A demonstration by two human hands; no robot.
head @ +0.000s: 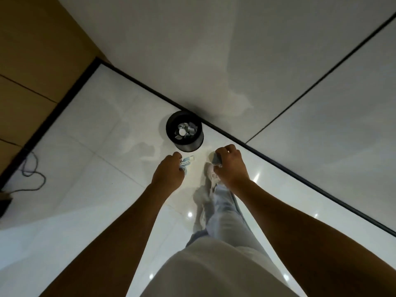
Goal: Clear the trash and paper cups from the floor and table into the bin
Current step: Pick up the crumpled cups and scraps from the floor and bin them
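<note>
The small blue-and-white crumpled scrap [186, 163] is mostly hidden inside the left hand [168, 173]. The dark crumpled piece [216, 160] under the right hand [230, 167] is unidentifiable. The round black bin's [171, 127] pale contents blur together.

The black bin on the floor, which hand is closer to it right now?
Roughly equal; left marginally. The left hand holds trash just below the bin; the right hand holds trash below and right of it.
</note>
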